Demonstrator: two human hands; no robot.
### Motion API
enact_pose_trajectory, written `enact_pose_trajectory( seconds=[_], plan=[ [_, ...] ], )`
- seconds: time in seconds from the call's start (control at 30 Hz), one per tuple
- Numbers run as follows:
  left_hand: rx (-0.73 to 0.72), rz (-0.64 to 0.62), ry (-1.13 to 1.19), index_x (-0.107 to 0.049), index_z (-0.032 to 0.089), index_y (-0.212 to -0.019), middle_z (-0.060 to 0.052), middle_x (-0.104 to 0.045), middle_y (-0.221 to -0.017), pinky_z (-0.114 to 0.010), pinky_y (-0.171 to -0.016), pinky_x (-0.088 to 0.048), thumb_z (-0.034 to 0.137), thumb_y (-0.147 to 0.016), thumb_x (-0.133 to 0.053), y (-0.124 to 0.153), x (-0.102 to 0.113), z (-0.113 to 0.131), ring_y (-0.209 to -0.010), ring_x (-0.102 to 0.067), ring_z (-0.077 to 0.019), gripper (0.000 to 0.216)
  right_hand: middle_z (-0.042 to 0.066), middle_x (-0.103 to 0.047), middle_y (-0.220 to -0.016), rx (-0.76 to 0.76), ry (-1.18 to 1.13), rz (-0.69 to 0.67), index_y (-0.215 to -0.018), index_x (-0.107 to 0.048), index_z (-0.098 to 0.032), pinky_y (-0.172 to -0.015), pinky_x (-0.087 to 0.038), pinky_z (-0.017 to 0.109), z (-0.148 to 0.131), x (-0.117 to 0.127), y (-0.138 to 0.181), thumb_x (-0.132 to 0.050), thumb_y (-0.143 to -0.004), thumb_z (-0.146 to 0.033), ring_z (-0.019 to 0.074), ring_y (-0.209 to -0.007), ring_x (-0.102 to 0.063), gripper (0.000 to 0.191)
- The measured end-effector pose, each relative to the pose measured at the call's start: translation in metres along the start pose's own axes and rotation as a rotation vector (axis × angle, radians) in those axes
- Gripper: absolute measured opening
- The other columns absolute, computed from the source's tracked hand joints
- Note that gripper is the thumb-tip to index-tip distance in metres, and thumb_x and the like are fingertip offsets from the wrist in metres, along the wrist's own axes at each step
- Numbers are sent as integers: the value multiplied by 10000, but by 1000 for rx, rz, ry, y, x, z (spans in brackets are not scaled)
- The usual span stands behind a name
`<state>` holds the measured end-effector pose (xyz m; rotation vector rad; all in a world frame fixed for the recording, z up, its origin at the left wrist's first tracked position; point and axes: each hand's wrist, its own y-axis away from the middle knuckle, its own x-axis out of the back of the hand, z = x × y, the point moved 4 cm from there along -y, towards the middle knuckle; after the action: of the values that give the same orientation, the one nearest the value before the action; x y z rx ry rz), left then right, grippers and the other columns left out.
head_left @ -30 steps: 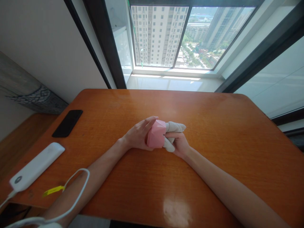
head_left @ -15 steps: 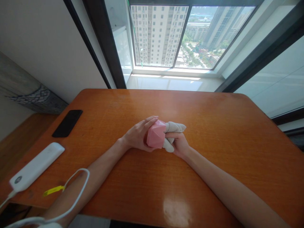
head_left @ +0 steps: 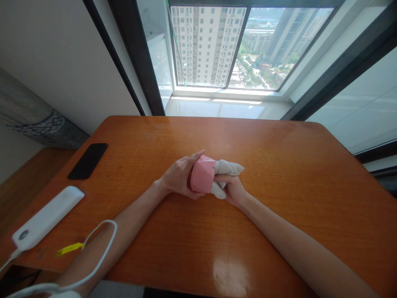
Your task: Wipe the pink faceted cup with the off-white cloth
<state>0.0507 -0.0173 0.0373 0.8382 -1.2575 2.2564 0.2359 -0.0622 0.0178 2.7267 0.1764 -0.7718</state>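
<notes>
A small pink faceted container (head_left: 202,176), perhaps a cup or pot, is held on its side over the middle of the table. My left hand (head_left: 180,176) is wrapped round its left end, thumb below and fingers above. A whitish cloth (head_left: 228,167) sticks out at the container's right end, with one twisted tip pointing right and another fold hanging below. My right hand (head_left: 233,188) grips the cloth, its index finger pointing into the container's opening. The inside of the container is hidden from me.
On the wooden table (head_left: 273,165), a black phone (head_left: 87,161) lies at the left. Nearer me is a white power bank (head_left: 48,217) with a white cable (head_left: 113,240) crossing my left forearm and a yellow tag (head_left: 70,249). Beyond the far edge is a window (head_left: 211,49).
The pink container has turned slightly in my left hand and shifted a little left, so its facets show differently. The cloth and my right fingers have moved slightly with it.
</notes>
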Motion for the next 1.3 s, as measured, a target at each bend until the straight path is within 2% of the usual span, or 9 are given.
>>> enact_pose_trajectory(
  seconds=[0.17,0.33,0.47,0.73,0.83,0.9,0.97,1.13,1.3],
  plan=[
    [-9,6,-8,-252,183,-1755,-182,-755,-1355,-511,-919,-699,650,-654,-924,-1,0,1,-1043,-819,-380,1372,-15,-806,-768,40,29,28,-833,-807,-230,-708,-621,345,-1,-3,4,-889,-592,-247,226,-722,-739,255],
    [-4,-5,12,-247,191,-1759,-182,-755,-1364,-516,-945,-701,628,-636,-945,0,0,0,-1049,-823,-376,1393,-28,-794,-796,144,139,52,-851,-802,-253,-895,-632,400,10,15,2,-882,-667,-251,267,-912,-755,200],
    [-2,-10,6,-234,202,-1761,-182,-759,-1358,-518,-929,-705,640,-622,-948,0,0,-1,-1053,-826,-384,1414,-18,-822,-924,222,282,48,-938,-833,-279,-990,-620,435,10,26,2,-877,-724,-283,285,-1022,-748,219],
    [27,-12,39,-271,203,-1733,-181,-753,-1367,-510,-931,-697,657,-644,-928,3,0,-6,-1092,-823,-388,1350,32,-830,-1050,469,605,-92,-1070,-846,-297,-964,-621,414,-11,1,13,-857,-858,-318,255,-951,-737,214],
    [33,-13,108,-300,213,-1712,-182,-743,-1408,-495,-971,-687,630,-634,-951,5,-2,-9,-1146,-815,-378,1326,21,-790,-917,599,763,-180,-925,-829,-279,-868,-616,372,-6,4,12,-809,-892,-275,208,-812,-679,39],
    [40,-19,143,-312,215,-1705,-182,-749,-1404,-494,-975,-684,622,-629,-961,5,-3,-11,-1152,-816,-376,1321,15,-756,-823,667,872,-254,-808,-796,-277,-799,-606,360,-3,8,11,-774,-893,-245,196,-741,-637,94],
    [37,-21,166,-312,216,-1702,-183,-755,-1399,-495,-975,-683,613,-632,-965,5,-3,-11,-1150,-820,-376,1315,29,-764,-833,696,940,-308,-794,-796,-279,-784,-606,369,-5,11,9,-777,-888,-251,209,-752,-644,100],
    [16,-31,210,-306,226,-1702,-165,-761,-1413,-492,-1025,-681,547,-646,-966,1,-1,-6,-1188,-817,-364,1286,83,-813,-945,795,1132,-379,-931,-847,-291,-863,-649,416,-17,6,8,-765,-932,-297,265,-874,-707,82],
    [18,-38,207,-281,236,-1726,-163,-762,-1414,-510,-1011,-686,546,-658,-958,1,0,-5,-1168,-820,-370,1301,76,-810,-911,879,1208,-383,-941,-823,-284,-835,-677,401,-15,4,8,-724,-973,-326,254,-837,-718,112]
  ],
)
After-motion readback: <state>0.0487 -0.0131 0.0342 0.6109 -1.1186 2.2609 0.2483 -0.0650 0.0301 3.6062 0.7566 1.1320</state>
